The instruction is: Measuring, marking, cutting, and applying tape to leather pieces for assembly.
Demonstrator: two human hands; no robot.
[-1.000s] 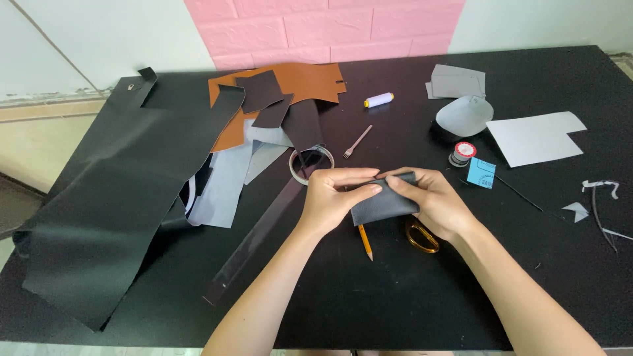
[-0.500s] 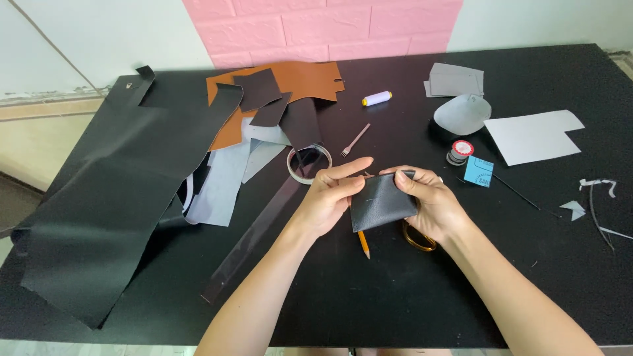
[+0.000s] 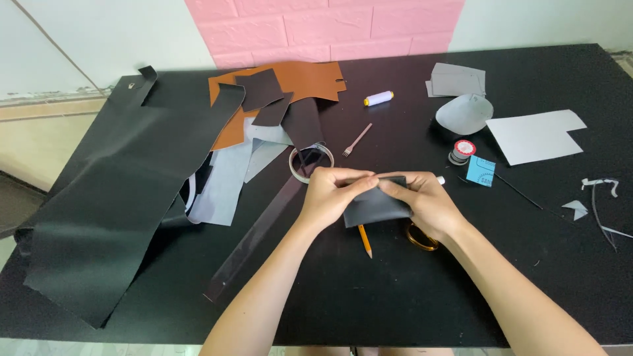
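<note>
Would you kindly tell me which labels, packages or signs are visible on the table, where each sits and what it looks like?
Small blue tag: flat on the black table, right of the hands; square, light blue, dark print.
Round label on the small spool: just left above the tag; red and white disc.
No signs or screens.

Leathercraft workbench: hides [image 3: 119,198], pricking fork [image 3: 358,140]

Black leather piece [image 3: 374,206], orange pencil [image 3: 364,241], pink brick wall [image 3: 330,26]
</note>
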